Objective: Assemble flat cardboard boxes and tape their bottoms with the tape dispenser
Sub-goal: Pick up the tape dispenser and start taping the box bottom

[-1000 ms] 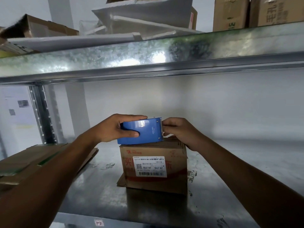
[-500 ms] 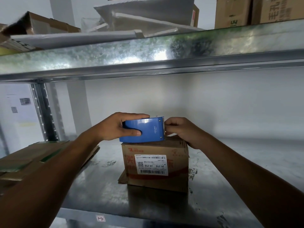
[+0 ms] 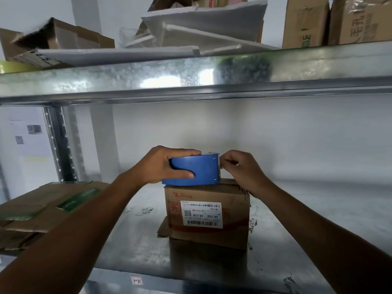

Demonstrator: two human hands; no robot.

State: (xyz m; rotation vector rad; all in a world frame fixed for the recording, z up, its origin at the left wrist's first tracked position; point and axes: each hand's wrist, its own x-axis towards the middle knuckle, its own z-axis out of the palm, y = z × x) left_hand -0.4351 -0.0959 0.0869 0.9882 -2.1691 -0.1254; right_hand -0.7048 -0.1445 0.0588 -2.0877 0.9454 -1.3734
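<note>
While a metal shelf [image 3: 307,240] serves as the work surface, the scene is read from left to right. At the far left edge, flattened cartons [image 3: 36,213] are stacked on the shelf, one bearing a green strip. The left hand [image 3: 163,166] is closed around the blue dispenser [image 3: 195,169], the thumb laid along its near face and the fingers curled over its top. The dispenser is rested on the top of the box [image 3: 207,217], toward the box's left side, with its toothed end turned to the right. The box is stood at the middle of the shelf, well apart from the cartons, and a white label [image 3: 201,214] with barcodes is seen upside down on its near face; a flap is projected from its lower left corner. The right hand [image 3: 241,170] is held just beside the toothed end, its fingertips [image 3: 226,161] pinched together there; whether tape is caught between them cannot be told. The heel of this hand is placed over the box's top right corner. On the upper shelf [image 3: 191,81], torn cardboard, white sheets and, at the right, two upright cartons are stored.
</note>
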